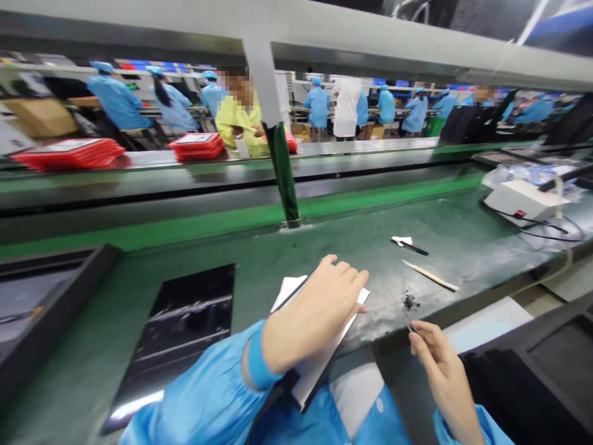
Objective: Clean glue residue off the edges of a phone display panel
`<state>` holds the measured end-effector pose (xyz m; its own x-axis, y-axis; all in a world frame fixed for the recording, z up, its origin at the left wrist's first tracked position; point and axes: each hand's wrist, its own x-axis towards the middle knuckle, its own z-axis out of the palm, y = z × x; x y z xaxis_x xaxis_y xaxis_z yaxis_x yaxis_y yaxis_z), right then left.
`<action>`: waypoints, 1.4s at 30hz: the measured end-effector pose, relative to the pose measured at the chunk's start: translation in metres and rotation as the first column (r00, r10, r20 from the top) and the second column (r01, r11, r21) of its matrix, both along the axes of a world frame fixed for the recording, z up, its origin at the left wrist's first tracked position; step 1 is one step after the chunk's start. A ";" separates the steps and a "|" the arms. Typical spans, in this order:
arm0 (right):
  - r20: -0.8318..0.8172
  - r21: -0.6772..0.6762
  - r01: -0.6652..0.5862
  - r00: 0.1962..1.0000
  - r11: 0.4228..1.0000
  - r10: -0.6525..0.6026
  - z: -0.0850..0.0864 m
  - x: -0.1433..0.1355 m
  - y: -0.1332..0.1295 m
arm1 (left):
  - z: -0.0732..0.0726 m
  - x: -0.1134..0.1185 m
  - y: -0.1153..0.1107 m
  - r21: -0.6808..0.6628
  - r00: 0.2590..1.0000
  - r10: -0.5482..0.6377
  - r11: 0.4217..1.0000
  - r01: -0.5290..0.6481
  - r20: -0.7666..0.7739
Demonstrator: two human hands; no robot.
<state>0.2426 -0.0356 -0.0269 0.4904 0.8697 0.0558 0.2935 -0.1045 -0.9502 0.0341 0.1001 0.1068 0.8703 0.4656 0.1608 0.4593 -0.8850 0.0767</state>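
A green table [194, 247] spans the view, a glossy black panel [180, 334] lying flat on its left part. Right of that, a white panel with dark edges [319, 358] juts over the near edge, the left hand [319, 303] lying across it; whether its fingers grip it, I cannot tell. The right hand [440, 358] pinches metal tweezers [411, 324] between thumb and fingers, their tip near a small pile of black bits [410, 301].
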 end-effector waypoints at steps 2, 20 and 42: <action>0.018 -0.033 -0.063 0.998 0.998 0.063 -0.002 -0.011 -0.007 | 0.000 -0.039 -0.016 0.018 0.999 0.051 0.999 -0.051 -0.002; 0.397 0.052 -0.385 0.855 0.921 0.335 -0.024 -0.084 -0.027 | -0.146 -0.092 -0.093 0.177 0.931 0.108 0.968 -0.178 0.348; 0.432 0.060 -0.380 0.844 0.923 0.319 -0.028 -0.087 -0.021 | -0.146 -0.092 -0.094 0.141 0.917 0.110 0.974 -0.176 0.382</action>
